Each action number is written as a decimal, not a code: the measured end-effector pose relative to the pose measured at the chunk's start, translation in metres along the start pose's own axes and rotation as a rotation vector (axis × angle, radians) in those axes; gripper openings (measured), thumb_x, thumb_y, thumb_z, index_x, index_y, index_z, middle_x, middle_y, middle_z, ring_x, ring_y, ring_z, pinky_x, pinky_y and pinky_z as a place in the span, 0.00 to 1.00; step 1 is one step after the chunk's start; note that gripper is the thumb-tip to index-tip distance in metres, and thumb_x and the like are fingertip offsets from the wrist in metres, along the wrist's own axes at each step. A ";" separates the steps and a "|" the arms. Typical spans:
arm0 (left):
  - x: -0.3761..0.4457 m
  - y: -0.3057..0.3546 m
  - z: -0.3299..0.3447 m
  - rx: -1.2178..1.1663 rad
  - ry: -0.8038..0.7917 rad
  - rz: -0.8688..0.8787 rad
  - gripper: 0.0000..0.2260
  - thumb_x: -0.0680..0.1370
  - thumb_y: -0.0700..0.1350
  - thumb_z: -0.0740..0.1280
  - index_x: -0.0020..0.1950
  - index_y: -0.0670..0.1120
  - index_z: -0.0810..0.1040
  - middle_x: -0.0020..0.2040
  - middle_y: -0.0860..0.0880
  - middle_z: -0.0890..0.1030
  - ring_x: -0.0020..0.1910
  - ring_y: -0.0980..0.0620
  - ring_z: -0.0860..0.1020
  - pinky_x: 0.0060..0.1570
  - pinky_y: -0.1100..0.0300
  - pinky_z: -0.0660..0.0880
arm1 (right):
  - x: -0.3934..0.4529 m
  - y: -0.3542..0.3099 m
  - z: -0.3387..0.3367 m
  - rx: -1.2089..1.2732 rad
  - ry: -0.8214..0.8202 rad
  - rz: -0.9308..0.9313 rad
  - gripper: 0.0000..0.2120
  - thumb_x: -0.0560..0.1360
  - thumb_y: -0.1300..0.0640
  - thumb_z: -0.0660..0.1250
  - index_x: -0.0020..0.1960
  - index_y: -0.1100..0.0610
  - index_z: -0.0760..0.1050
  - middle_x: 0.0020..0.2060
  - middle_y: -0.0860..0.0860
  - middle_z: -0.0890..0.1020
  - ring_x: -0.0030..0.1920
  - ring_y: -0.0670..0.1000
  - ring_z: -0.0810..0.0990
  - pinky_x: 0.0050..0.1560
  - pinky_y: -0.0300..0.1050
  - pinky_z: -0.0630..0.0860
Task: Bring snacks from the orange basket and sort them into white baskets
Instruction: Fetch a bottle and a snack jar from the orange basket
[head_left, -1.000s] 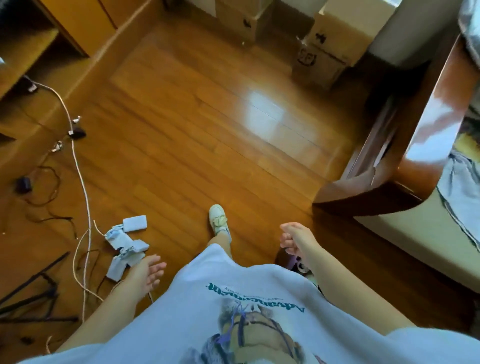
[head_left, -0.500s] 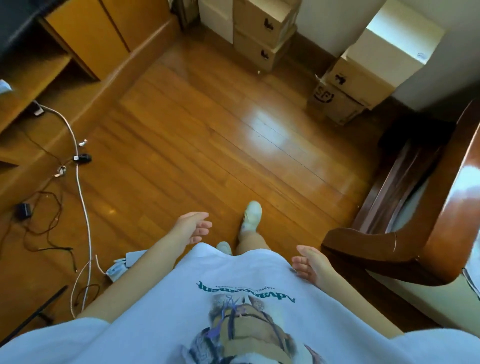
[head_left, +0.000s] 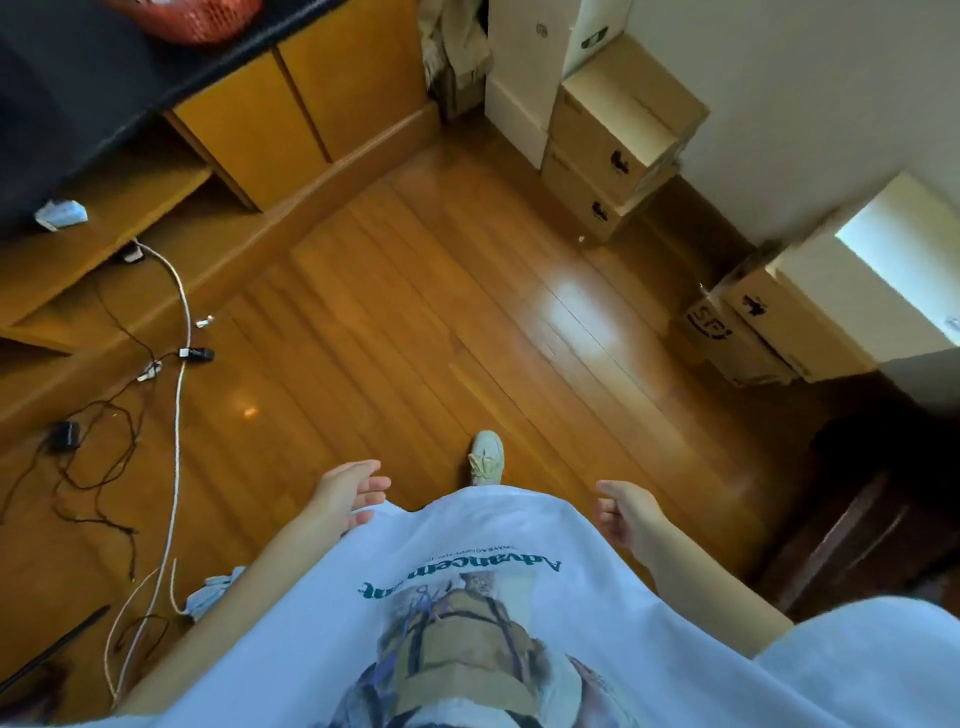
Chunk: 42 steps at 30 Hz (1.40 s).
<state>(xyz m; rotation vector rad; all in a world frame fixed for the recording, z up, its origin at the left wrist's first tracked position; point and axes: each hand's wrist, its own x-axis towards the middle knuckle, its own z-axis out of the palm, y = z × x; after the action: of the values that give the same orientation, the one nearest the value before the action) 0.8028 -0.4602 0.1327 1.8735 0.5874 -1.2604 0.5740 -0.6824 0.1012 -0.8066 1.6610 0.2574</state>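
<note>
The orange basket (head_left: 195, 18) shows only by its lower part at the top left edge, standing on a dark top above a wooden cabinet (head_left: 291, 109). Its contents are cut off by the frame. My left hand (head_left: 345, 493) hangs in front of my white shirt, fingers relaxed and holding nothing. My right hand (head_left: 626, 512) hangs at my right side, fingers loosely curled, also holding nothing. Both hands are far below the basket in the head view. No white baskets and no snacks are in sight.
Wooden floor (head_left: 415, 322) stretches ahead, with one shoe (head_left: 487, 457) on it. Cables and a white cord (head_left: 176, 374) trail along the left. Cardboard boxes (head_left: 618, 135) stack at the back right, more boxes (head_left: 753, 322) lie further right. Dark wooden furniture (head_left: 857, 519) stands at the right.
The view has tilted up and moved forward, bringing the orange basket and cabinet into sight. My left hand swung forward from beside my hip. The bed frame slid out to the right.
</note>
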 end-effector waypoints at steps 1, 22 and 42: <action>0.003 0.011 -0.002 -0.050 0.026 -0.007 0.10 0.80 0.44 0.60 0.59 0.43 0.74 0.44 0.46 0.79 0.40 0.52 0.75 0.36 0.61 0.68 | 0.002 -0.026 0.009 -0.055 -0.024 -0.038 0.03 0.77 0.60 0.61 0.49 0.59 0.70 0.27 0.54 0.69 0.20 0.48 0.66 0.27 0.36 0.59; 0.130 0.182 -0.116 -0.495 0.119 -0.238 0.10 0.80 0.43 0.58 0.57 0.41 0.75 0.59 0.39 0.78 0.52 0.45 0.75 0.49 0.61 0.71 | 0.005 -0.336 0.237 -0.507 -0.249 -0.256 0.06 0.77 0.58 0.62 0.41 0.53 0.72 0.32 0.53 0.76 0.29 0.49 0.74 0.31 0.38 0.65; 0.253 0.513 -0.176 -0.349 0.116 -0.027 0.07 0.81 0.41 0.58 0.44 0.47 0.73 0.37 0.49 0.75 0.25 0.60 0.76 0.28 0.67 0.66 | 0.050 -0.585 0.388 -0.370 -0.004 -0.030 0.05 0.78 0.63 0.59 0.49 0.63 0.73 0.18 0.55 0.76 0.20 0.51 0.73 0.27 0.43 0.68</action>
<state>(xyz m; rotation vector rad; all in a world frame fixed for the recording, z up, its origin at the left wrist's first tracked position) 1.3768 -0.6298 0.1154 1.6557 0.8392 -0.9961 1.2409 -0.9080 0.1021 -1.1039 1.6184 0.5561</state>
